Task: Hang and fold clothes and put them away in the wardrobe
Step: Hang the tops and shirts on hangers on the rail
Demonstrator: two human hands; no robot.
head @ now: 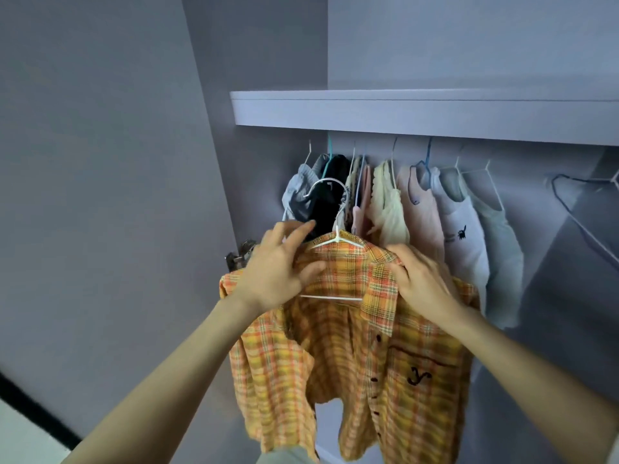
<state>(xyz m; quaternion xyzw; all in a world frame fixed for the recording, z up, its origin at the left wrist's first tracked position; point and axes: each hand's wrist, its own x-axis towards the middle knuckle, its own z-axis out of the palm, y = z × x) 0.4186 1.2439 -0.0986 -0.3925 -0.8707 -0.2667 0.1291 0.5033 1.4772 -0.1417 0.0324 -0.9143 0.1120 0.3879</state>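
The left hand's fingers were loosely spread, the long ones reaching over the shirt's left shoulder and the thumb pressing the plaid cloth just below the collar, so that shoulder was lightly pinched between thumb and fingers. The right hand lay on the other shoulder with its fingers curled over the cloth, gripping it beside the turned-out collar flap; the fingertips were hidden in the fabric.

The shirt sat on a white hanger, held in the air in front of the wardrobe opening, below the shelf and lower than the hung clothes. The hanger's hook stood upright, its curve opening toward the left, in front of the dark garments at the left end of the row. Its shoulders ran left to right, and its lower bar showed through the open neck. The shirt hung downward from it, front toward the camera, buttons and chest pocket visible, hem at the bottom of the view.

To the left, the wardrobe's side wall stood close beside the left sleeve. To the right of the hung clothes, past an empty hanger, the space under the shelf was open.
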